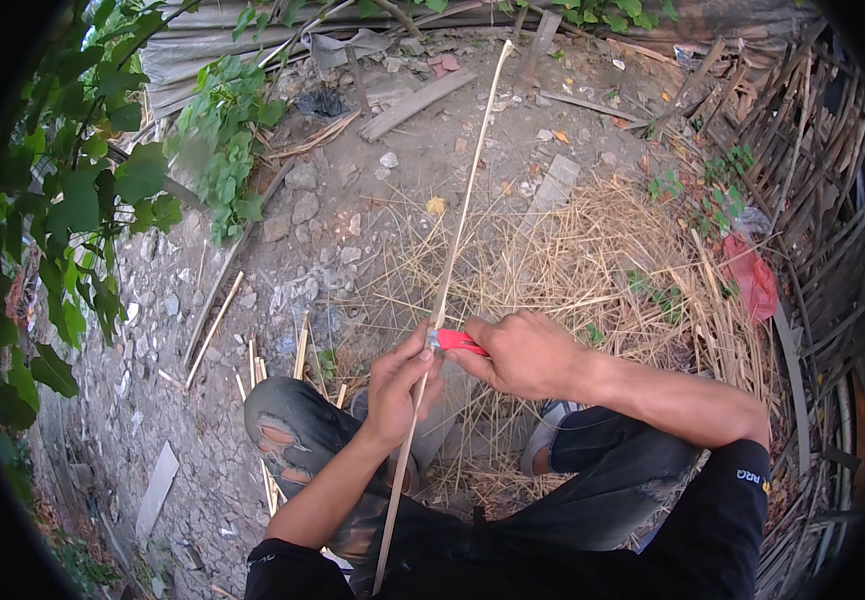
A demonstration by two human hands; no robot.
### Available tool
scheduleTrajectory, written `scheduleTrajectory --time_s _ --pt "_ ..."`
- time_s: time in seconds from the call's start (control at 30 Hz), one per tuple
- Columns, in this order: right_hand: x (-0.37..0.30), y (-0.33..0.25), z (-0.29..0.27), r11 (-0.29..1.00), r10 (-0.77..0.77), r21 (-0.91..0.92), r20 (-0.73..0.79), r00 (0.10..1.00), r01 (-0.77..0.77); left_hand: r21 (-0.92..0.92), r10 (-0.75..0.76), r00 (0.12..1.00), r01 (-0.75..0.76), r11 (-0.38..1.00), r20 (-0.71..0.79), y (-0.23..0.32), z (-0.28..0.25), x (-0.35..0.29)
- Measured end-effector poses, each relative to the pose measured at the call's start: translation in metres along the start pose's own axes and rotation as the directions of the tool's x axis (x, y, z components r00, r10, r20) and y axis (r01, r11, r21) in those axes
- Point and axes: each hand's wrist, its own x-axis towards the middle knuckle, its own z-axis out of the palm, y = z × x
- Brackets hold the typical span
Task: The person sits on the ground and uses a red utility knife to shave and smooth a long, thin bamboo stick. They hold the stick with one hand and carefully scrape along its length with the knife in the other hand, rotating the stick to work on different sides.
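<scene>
A long, thin pale strip, like split bamboo (469, 185), runs from my lap up and away over the ground. My left hand (397, 390) is closed around it in front of my knees. In my right hand (522, 350) is a red-handled utility knife (462, 342), gripped with the fingers wrapped round it. The knife's metal end meets the strip just beyond my left fingers. How far the blade reaches is too small to tell.
Pale shavings (612, 260) are heaped ahead and to the right. Several cut strips (302, 345) lie by my left knee. A stacked-stick fence (812, 220) with a red plastic bag (749, 277) stands at right; leafy vines (82, 200) hang at left. A plank (417, 104) lies farther off.
</scene>
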Motion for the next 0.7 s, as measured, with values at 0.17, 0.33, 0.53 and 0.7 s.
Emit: scheduleTrajectory --time_s 0.17,0.33,0.53,0.7 --pt "0.035 0.076 -0.042 0.894 0.448 0.139 -0.232 0.864 -0.426 -0.037 -0.153 0.984 0.157 0.987 0.092 -0.014 -0.013 -0.022" --pt "-0.004 0.106 -0.059 0.905 0.424 0.116 -0.353 0.834 -0.410 0.149 -0.123 0.977 0.097 0.984 0.176 -0.013 -0.016 -0.029" --pt "-0.009 0.035 -0.046 0.985 0.136 0.121 -0.124 0.983 -0.121 0.181 0.006 0.997 -0.021 0.983 0.083 -0.010 -0.014 -0.013" --pt "-0.011 0.001 -0.013 1.000 -0.007 0.012 -0.003 1.000 0.007 0.135 0.013 0.996 -0.026 0.991 0.093 -0.003 -0.003 -0.007"
